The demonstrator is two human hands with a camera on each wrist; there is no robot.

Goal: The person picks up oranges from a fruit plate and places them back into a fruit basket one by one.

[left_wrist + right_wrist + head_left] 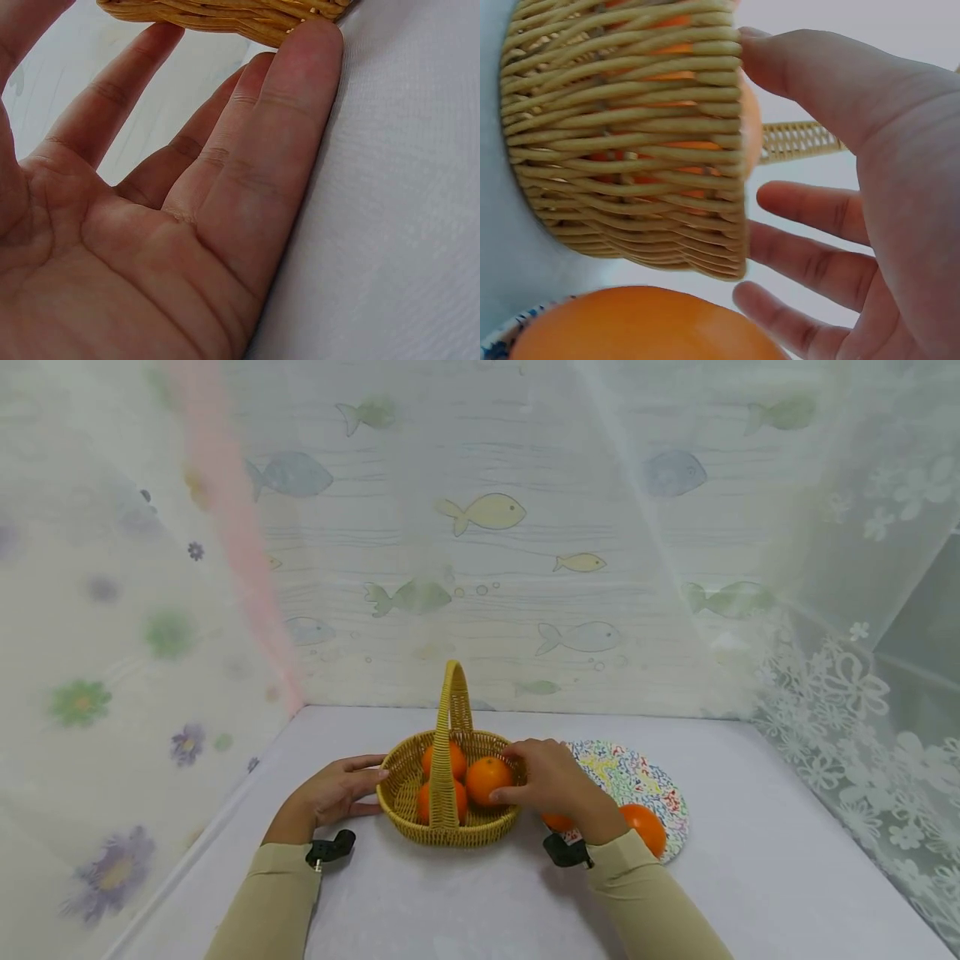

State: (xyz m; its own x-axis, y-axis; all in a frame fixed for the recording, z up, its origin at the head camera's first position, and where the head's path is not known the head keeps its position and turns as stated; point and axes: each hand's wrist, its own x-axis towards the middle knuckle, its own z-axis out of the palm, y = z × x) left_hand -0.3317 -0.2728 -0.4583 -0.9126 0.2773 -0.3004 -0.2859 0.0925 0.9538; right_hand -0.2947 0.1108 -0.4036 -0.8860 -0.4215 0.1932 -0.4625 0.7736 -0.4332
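A yellow wicker basket (476,835) with a tall handle stands on the table, holding three oranges. One orange (489,781) lies at its right side, the other two beside the handle. My left hand (337,793) is at the basket's left end, thumb at the rim; in the left wrist view the fingers (247,165) reach out fairly straight, fingertips right at the wicker. Over the right rim reaches my right hand (551,777), its thumb by the right-hand orange. In the right wrist view its fingers (810,259) are spread and loosely bent around nothing.
Right of the basket lies a round plate (671,793) speckled in many colours. On it an orange (643,829) shows beside my right forearm, and another orange (557,822) is partly hidden under the wrist. A fish-patterned curtain (480,677) hangs behind the white table (450,910).
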